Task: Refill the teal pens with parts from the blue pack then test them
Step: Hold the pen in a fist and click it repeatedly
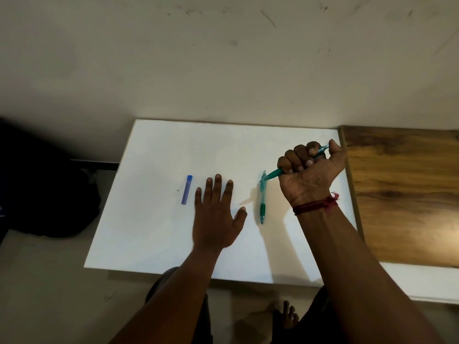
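Observation:
My right hand grips a teal pen in a fist above the white board; the thumb sits on the pen's top end and the tip points down-left. A second teal pen lies flat on the board just left of that hand, its tip toward me. The held pen's tip crosses over the lying pen's far end. My left hand rests flat on the board with straight, spread fingers. The blue pack, a slim upright strip, lies just left of my left fingers.
The white board sits on a pale floor. A wooden panel borders it on the right. A dark bag or cloth lies to the left. My legs and a bare foot show below the board's near edge.

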